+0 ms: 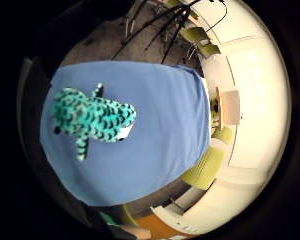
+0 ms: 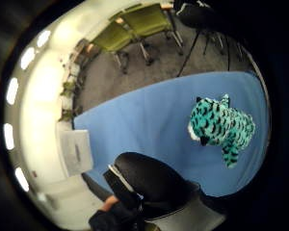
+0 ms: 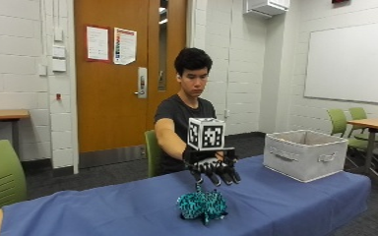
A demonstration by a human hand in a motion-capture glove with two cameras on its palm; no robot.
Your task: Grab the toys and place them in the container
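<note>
The teal spotted plush toy (image 3: 203,205) is lying on the blue-covered bench (image 3: 110,211), nearest the camera. The gloved right hand (image 3: 213,169) is hovering just above it, fingers spread downward and holding nothing, probably lining up a grasp. The grey fabric container (image 3: 305,154) is sitting further along the bench, ready to receive it.

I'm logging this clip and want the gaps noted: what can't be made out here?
- Inside of the grey container: outside view, its walls hide it.
- Gloved right hand: whether it touches the teal plush toy is unclear.
- Other hand: not shown in any view.
</note>
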